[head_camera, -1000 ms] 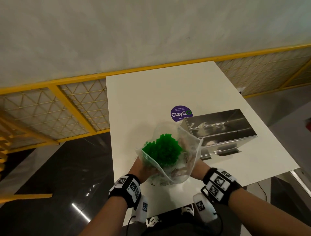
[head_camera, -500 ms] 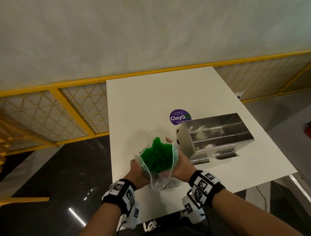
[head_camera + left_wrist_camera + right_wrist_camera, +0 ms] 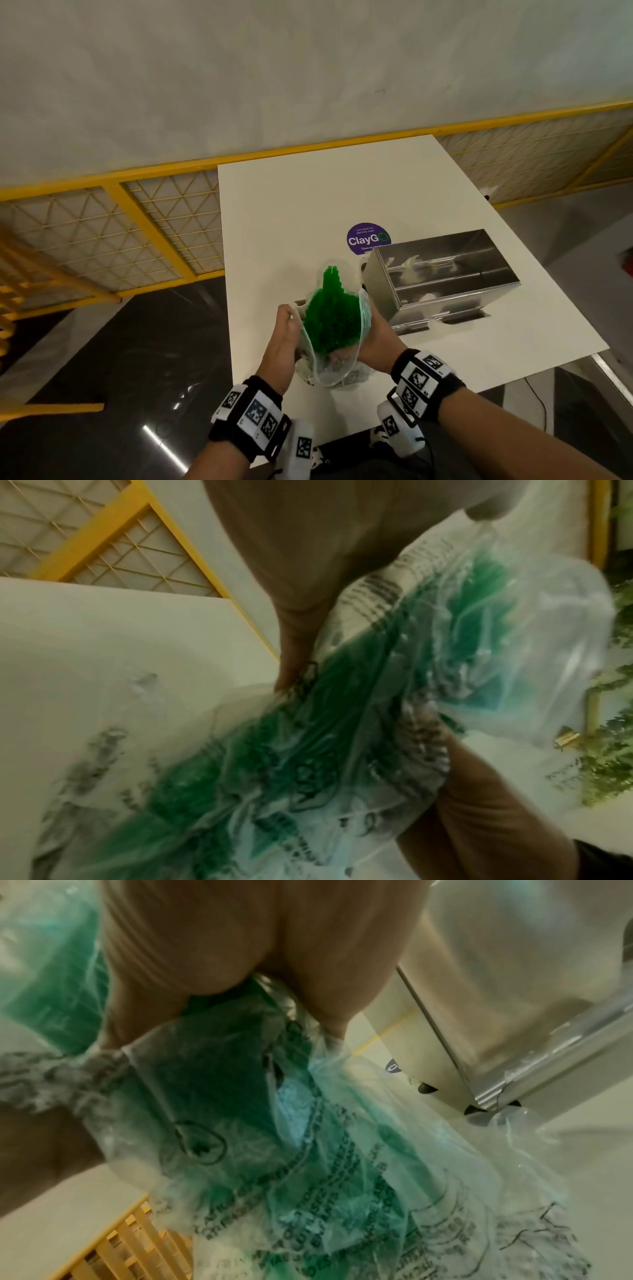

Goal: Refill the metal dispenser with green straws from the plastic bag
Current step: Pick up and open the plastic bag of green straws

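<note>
Standing at the near edge of the white table (image 3: 308, 212), the person has both hands on an open bag of straws. The metal dispenser (image 3: 442, 274), a shiny closed box with its lid down, sits on the table just right of the bag, with a purple ClayGo sticker (image 3: 366, 238) on the tabletop behind its left corner.

The clear plastic bag (image 3: 329, 373), printed with dark lettering, stands roughly upright with its mouth up and its base on the table near the front edge. A thick bundle of green straws (image 3: 330, 318) fills it, their ends showing through the open mouth.

The left hand (image 3: 284, 335) curls round the bag's left side and the right hand (image 3: 371, 337) cups its right side close to the dispenser's end wall, so the bundle is squeezed between them. Both wrist views show palm and fingers pressed into crumpled plastic over green straws, blurred.

Judging by this, the step in hand is gathering the straws inside the bag, before any has been transferred. The dispenser looks shut, so the next move probably calls for freeing one hand to lift its lid, then drawing out a handful of straws and laying them lengthwise in the box. Loose plastic may snag the straws as they come out.
</note>
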